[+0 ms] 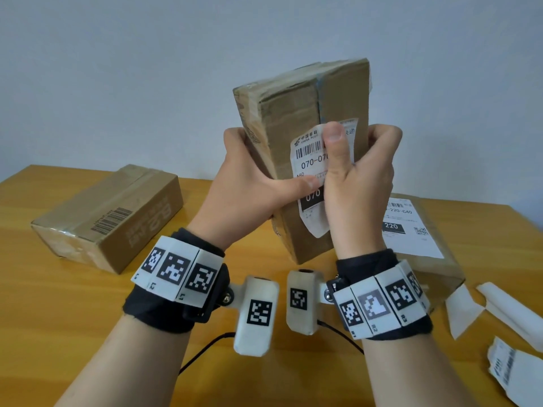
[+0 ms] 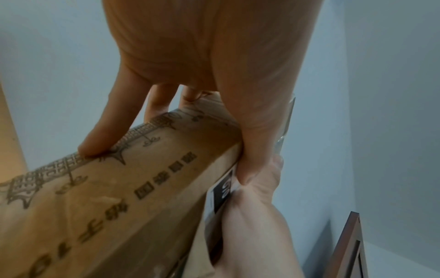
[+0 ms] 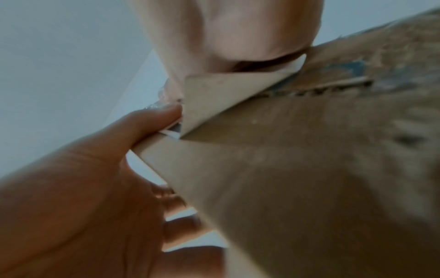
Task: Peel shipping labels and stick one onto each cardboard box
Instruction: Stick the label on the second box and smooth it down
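I hold a taped cardboard box (image 1: 293,92) upright in the air with both hands. My left hand (image 1: 249,177) grips its left side, fingers (image 2: 102,139) behind it and the thumb lying on the white shipping label (image 1: 308,160) on the front face. My right hand (image 1: 361,160) curls round the box's right edge, its thumb pressing on the label's upper part. In the right wrist view one corner of the label (image 3: 214,94) curls off the cardboard (image 3: 309,169) under that thumb. The label's lower part lies flat against the box.
On the wooden table (image 1: 73,318) a bare cardboard box (image 1: 111,212) lies at the left. A box bearing a label (image 1: 417,230) lies at the right behind my right wrist. White backing strips (image 1: 482,306) and another label sheet (image 1: 508,368) lie at the right edge.
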`<state>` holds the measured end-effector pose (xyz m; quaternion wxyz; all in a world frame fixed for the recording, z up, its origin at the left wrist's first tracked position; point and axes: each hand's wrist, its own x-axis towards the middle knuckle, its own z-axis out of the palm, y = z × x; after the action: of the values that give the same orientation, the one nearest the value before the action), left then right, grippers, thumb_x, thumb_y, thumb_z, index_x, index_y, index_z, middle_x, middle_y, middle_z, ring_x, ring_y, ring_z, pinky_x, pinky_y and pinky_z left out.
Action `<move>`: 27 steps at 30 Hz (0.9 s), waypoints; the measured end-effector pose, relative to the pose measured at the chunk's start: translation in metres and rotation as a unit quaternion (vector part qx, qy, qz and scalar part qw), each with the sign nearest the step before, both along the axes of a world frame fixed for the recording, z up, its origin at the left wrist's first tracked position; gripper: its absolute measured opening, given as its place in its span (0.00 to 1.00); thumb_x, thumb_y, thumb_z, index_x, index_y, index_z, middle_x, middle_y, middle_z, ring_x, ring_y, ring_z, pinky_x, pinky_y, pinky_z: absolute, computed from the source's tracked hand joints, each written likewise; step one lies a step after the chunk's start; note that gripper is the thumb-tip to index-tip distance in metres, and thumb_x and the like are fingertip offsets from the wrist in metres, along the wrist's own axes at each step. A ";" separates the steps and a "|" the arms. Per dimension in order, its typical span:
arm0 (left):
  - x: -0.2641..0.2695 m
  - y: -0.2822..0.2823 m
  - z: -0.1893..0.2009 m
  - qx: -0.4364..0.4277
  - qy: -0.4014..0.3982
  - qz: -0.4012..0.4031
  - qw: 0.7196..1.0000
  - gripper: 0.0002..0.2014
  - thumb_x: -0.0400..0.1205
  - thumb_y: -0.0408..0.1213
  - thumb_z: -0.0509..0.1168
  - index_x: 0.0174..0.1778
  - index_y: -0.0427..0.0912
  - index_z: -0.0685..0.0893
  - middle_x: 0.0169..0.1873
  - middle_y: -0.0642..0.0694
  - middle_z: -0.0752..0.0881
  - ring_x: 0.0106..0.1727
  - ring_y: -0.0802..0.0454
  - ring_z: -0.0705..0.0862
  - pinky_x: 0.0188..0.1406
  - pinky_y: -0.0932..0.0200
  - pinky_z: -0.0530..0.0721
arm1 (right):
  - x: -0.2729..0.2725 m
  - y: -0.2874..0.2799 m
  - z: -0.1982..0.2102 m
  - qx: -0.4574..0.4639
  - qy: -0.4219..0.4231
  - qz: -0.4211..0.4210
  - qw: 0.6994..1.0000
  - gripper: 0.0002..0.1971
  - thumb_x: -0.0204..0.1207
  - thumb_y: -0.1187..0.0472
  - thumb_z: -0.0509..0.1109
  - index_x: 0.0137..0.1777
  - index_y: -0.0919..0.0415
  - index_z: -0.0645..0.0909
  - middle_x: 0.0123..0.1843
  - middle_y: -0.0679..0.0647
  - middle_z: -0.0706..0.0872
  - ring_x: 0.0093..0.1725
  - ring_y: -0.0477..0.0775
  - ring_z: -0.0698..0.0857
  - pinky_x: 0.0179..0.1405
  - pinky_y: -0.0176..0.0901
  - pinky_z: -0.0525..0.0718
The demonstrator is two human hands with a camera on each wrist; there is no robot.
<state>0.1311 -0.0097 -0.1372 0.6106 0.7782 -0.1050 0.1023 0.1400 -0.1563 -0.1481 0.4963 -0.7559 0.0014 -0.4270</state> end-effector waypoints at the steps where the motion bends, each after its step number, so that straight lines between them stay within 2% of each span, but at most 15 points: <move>1: 0.000 0.000 0.000 0.003 0.001 -0.002 1.000 0.39 0.70 0.47 0.87 0.67 0.47 0.67 0.57 0.61 0.85 0.52 0.58 0.93 0.33 0.65 0.88 | 0.000 0.000 -0.002 0.005 0.003 -0.002 1.000 0.27 0.80 0.32 0.64 0.57 0.56 0.65 0.44 0.43 0.82 0.37 0.30 0.84 0.27 0.21 0.76; 6: 0.002 0.001 -0.002 0.015 -0.004 -0.013 1.000 0.39 0.70 0.46 0.87 0.67 0.48 0.67 0.58 0.61 0.85 0.53 0.57 0.93 0.33 0.66 0.87 | 0.004 -0.004 -0.006 0.054 0.008 0.008 0.998 0.18 0.89 0.42 0.59 0.56 0.58 0.68 0.38 0.44 0.82 0.35 0.29 0.86 0.26 0.25 0.78; 10: 0.002 0.005 -0.001 0.021 -0.012 -0.018 1.000 0.40 0.70 0.45 0.87 0.69 0.48 0.67 0.61 0.61 0.84 0.54 0.57 0.92 0.33 0.67 0.87 | 0.004 -0.003 -0.005 0.095 0.026 0.032 0.995 0.16 0.92 0.45 0.55 0.52 0.58 0.69 0.37 0.46 0.81 0.34 0.33 0.85 0.27 0.28 0.79; 12: 0.003 0.007 -0.001 0.025 -0.017 -0.018 0.999 0.40 0.70 0.46 0.87 0.69 0.48 0.67 0.63 0.60 0.84 0.56 0.56 0.92 0.35 0.64 0.88 | 0.005 -0.004 -0.003 0.122 0.044 0.040 0.991 0.19 0.92 0.42 0.52 0.49 0.56 0.70 0.39 0.54 0.84 0.37 0.41 0.89 0.30 0.35 0.85; 14: 0.004 0.011 -0.002 0.025 -0.023 -0.020 0.999 0.41 0.70 0.47 0.88 0.70 0.48 0.68 0.65 0.57 0.85 0.58 0.52 0.92 0.39 0.60 0.89 | 0.007 -0.006 -0.003 0.148 0.061 0.047 0.986 0.26 0.90 0.35 0.48 0.48 0.56 0.74 0.45 0.64 0.88 0.42 0.54 0.93 0.37 0.50 0.91; 15: 0.005 0.012 -0.003 0.024 -0.024 -0.019 0.999 0.41 0.70 0.47 0.88 0.70 0.49 0.68 0.66 0.55 0.85 0.59 0.51 0.92 0.41 0.58 0.89 | 0.008 -0.008 -0.002 0.156 0.068 0.052 0.984 0.30 0.89 0.33 0.47 0.49 0.59 0.75 0.47 0.66 0.89 0.42 0.56 0.93 0.37 0.55 0.92; 17: 0.006 0.012 -0.004 0.029 -0.022 -0.011 0.999 0.42 0.69 0.47 0.89 0.70 0.49 0.68 0.65 0.53 0.85 0.59 0.50 0.92 0.42 0.56 0.89 | 0.008 -0.009 -0.001 0.152 0.088 0.063 0.982 0.32 0.88 0.32 0.46 0.52 0.63 0.75 0.47 0.64 0.90 0.42 0.54 0.94 0.39 0.57 0.93; 19: 0.008 0.010 -0.006 0.033 -0.015 0.007 0.999 0.43 0.68 0.47 0.89 0.70 0.50 0.68 0.61 0.53 0.85 0.57 0.51 0.92 0.41 0.58 0.88 | 0.006 -0.009 -0.002 0.138 0.117 0.070 0.981 0.28 0.89 0.33 0.46 0.55 0.56 0.76 0.46 0.56 0.89 0.41 0.44 0.92 0.41 0.50 0.94; 21: 0.009 0.009 -0.008 0.029 -0.005 0.033 0.999 0.42 0.69 0.46 0.88 0.71 0.49 0.67 0.55 0.57 0.84 0.53 0.56 0.92 0.39 0.62 0.87 | 0.005 -0.007 -0.001 0.122 0.138 0.074 0.980 0.25 0.89 0.34 0.44 0.63 0.50 0.74 0.49 0.44 0.85 0.44 0.36 0.88 0.39 0.35 0.87; 23: 0.009 0.010 -0.008 0.020 0.004 0.050 0.999 0.41 0.70 0.45 0.87 0.70 0.48 0.67 0.50 0.62 0.83 0.47 0.65 0.91 0.34 0.67 0.87 | 0.004 -0.004 0.001 0.108 0.133 0.073 0.983 0.23 0.91 0.38 0.44 0.70 0.49 0.72 0.56 0.44 0.84 0.49 0.35 0.85 0.37 0.28 0.81; 24: 0.009 0.010 -0.008 0.017 0.006 0.051 0.999 0.41 0.71 0.45 0.87 0.70 0.47 0.67 0.48 0.64 0.82 0.44 0.69 0.90 0.33 0.68 0.87 | 0.003 -0.003 0.002 0.107 0.123 0.074 0.984 0.20 0.93 0.41 0.45 0.70 0.49 0.71 0.57 0.45 0.84 0.48 0.34 0.86 0.34 0.26 0.80; 27: 0.009 0.010 -0.008 0.030 -0.001 0.035 0.999 0.40 0.71 0.44 0.87 0.69 0.48 0.66 0.48 0.65 0.82 0.39 0.76 0.88 0.31 0.70 0.87 | 0.000 0.001 0.005 0.112 0.102 0.098 0.984 0.13 0.95 0.48 0.49 0.68 0.51 0.70 0.49 0.42 0.81 0.41 0.25 0.84 0.29 0.22 0.79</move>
<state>0.1400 0.0001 -0.1450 0.5831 0.7992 -0.0813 0.1208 0.1398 -0.1556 -0.1428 0.6141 -0.7317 0.0257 -0.2947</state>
